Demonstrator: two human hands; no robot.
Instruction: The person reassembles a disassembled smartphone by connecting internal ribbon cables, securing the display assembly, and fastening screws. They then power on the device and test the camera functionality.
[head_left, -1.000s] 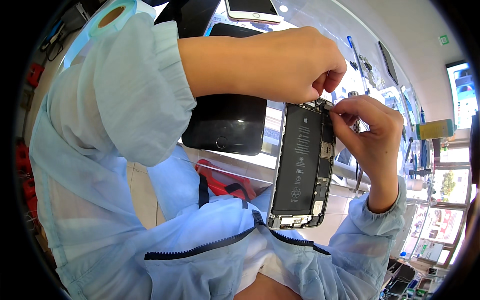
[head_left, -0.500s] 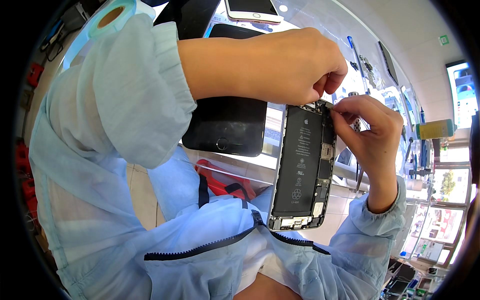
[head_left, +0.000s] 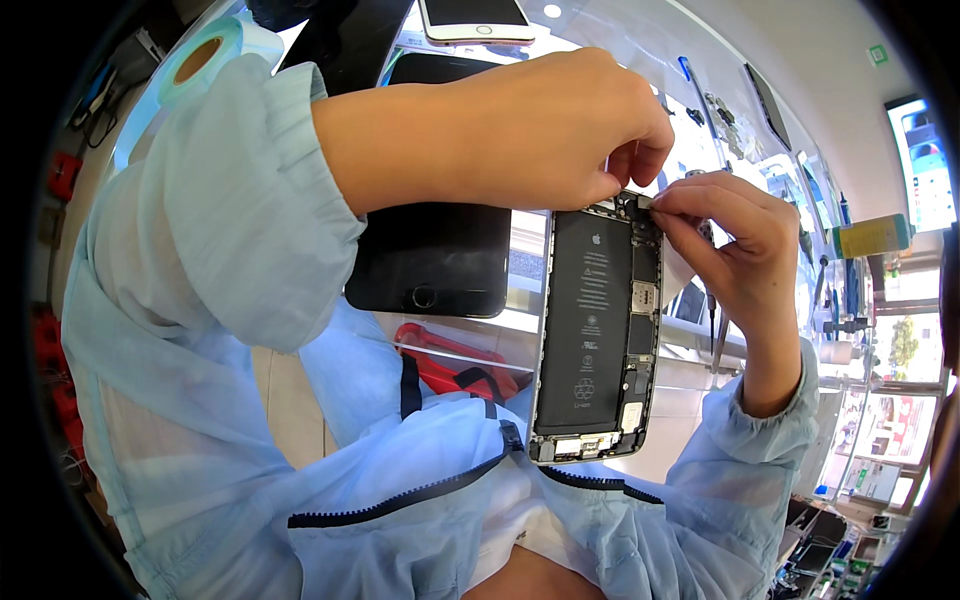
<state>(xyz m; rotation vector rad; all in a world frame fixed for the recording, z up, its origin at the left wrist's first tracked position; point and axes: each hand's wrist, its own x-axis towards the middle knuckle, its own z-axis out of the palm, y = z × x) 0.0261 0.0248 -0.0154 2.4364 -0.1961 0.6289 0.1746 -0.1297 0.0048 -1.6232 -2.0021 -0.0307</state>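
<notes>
An opened smartphone (head_left: 587, 325) stretches toward me past the table's front edge, its black battery and inner boards bare. My left hand (head_left: 560, 130) reaches across from the left, over the phone's far end. Its fingers are curled in, and their tips are largely hidden behind the hand. At the phone's far right corner, my right hand (head_left: 735, 230) pinches with thumb and forefinger. Whatever lies between those fingertips is too small to make out. Under my left forearm rests a black phone screen (head_left: 430, 260) with a round home button.
A white-framed phone (head_left: 478, 22) lies at the back of the glass table. Beyond my right hand are a blue pen-like tool (head_left: 703, 110) and a yellow-green bottle (head_left: 870, 237). At the back left is a tape roll (head_left: 200, 62); a red object (head_left: 450, 360) shows below the table.
Both hands and the opened phone appear slightly farther left, as does much of the table. My right fingertips stay pinched at the phone's far corner; my left fingers remain curled.
</notes>
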